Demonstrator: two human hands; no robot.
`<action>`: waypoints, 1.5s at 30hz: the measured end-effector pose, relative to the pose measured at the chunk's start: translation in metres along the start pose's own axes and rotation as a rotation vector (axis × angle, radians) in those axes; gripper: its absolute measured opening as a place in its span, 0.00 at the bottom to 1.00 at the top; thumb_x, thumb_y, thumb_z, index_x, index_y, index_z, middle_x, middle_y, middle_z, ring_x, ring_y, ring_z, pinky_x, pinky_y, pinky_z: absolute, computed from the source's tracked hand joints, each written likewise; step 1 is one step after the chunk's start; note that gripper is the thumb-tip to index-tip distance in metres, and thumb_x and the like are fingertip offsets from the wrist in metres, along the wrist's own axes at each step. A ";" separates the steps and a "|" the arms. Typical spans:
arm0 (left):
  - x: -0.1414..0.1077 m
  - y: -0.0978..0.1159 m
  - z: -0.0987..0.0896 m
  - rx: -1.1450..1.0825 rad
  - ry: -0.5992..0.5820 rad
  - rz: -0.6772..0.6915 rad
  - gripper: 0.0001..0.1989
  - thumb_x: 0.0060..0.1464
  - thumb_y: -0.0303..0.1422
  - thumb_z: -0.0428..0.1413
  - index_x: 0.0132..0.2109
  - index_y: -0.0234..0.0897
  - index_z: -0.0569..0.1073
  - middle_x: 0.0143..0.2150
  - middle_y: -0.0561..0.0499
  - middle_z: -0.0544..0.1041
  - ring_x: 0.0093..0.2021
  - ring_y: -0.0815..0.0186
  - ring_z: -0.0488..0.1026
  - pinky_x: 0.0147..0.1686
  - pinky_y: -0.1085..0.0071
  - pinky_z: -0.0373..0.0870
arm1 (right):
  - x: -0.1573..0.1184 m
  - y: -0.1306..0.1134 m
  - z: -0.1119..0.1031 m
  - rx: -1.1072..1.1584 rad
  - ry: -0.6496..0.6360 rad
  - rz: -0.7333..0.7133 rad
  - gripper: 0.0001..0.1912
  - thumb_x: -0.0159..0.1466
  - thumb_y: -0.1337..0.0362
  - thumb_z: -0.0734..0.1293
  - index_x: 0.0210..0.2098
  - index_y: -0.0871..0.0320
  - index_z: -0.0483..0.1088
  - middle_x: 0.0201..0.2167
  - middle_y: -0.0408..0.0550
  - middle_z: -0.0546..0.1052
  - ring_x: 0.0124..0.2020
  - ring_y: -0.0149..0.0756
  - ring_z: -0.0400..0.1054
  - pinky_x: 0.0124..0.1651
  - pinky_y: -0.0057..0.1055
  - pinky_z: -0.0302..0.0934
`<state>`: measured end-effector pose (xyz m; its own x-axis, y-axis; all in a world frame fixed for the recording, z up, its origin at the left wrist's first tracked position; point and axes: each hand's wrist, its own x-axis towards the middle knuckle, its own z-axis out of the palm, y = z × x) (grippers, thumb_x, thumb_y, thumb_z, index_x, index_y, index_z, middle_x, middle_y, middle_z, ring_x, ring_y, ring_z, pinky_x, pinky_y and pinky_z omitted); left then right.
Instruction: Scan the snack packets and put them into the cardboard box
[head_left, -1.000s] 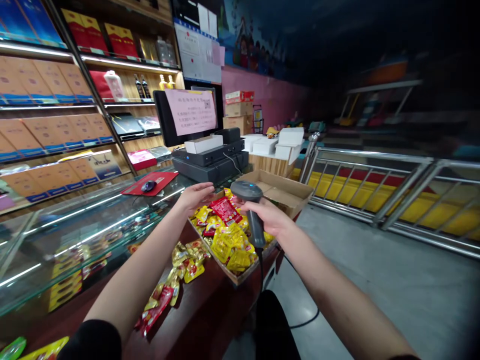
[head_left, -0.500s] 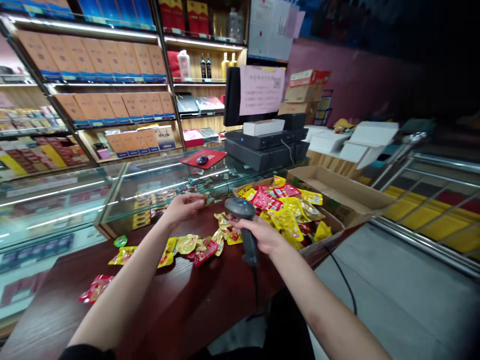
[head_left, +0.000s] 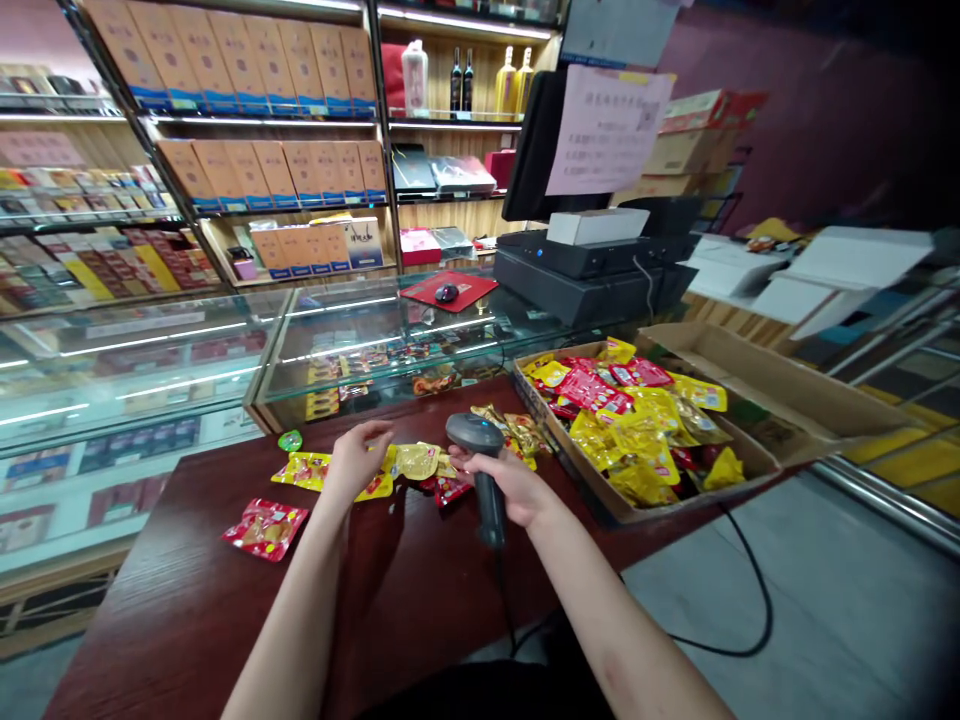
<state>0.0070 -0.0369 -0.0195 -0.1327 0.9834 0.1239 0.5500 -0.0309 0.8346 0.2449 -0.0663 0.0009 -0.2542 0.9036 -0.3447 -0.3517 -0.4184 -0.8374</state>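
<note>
My right hand is shut on the grip of a black handheld barcode scanner, whose head points away from me and whose cable hangs below the counter. My left hand is open, with curled fingers, just beside or on a loose yellow snack packet; contact is hard to tell. Gold and red packets lie between my hands on the dark red wooden counter. A separate red packet lies nearer the counter's left side. A shallow cardboard box to the right holds a heap of yellow and red packets.
A glass display case runs behind the counter, with a red mouse mat on top. A black till and monitor stand beyond it. Product shelves fill the back wall. A steel railing stands at right.
The view has swung left and tilted, bringing more of the counter and box into sight. My left hand has dropped lower, nearer the loose packets. The scanner remains in my right hand.
</note>
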 end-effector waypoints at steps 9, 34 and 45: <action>-0.012 -0.004 0.034 0.288 -0.214 0.134 0.11 0.52 0.34 0.55 0.42 0.43 0.78 0.48 0.43 0.76 0.52 0.54 0.69 0.55 0.63 0.57 | 0.004 0.019 -0.001 -0.056 -0.026 -0.011 0.13 0.45 0.70 0.70 0.32 0.61 0.74 0.35 0.48 0.78 0.41 0.37 0.72 0.47 0.33 0.66; 0.022 0.054 0.079 -0.024 -0.805 -0.126 0.23 0.33 0.45 0.65 0.35 0.35 0.74 0.27 0.52 0.77 0.26 0.68 0.71 0.27 0.75 0.65 | -0.037 0.001 -0.064 -0.015 0.088 -0.136 0.17 0.47 0.68 0.71 0.38 0.59 0.75 0.35 0.48 0.79 0.39 0.38 0.73 0.45 0.33 0.65; 0.092 0.110 0.087 0.084 -0.839 -0.196 0.21 0.29 0.41 0.69 0.34 0.38 0.77 0.29 0.53 0.78 0.24 0.71 0.71 0.21 0.79 0.62 | -0.085 -0.005 -0.050 -0.139 0.120 -0.200 0.19 0.46 0.60 0.74 0.36 0.61 0.72 0.37 0.51 0.77 0.35 0.40 0.74 0.32 0.32 0.68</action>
<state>0.1273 0.0654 0.0366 0.4030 0.7775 -0.4827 0.6441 0.1337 0.7531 0.3129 -0.1361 0.0132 -0.0810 0.9749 -0.2073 -0.2551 -0.2214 -0.9412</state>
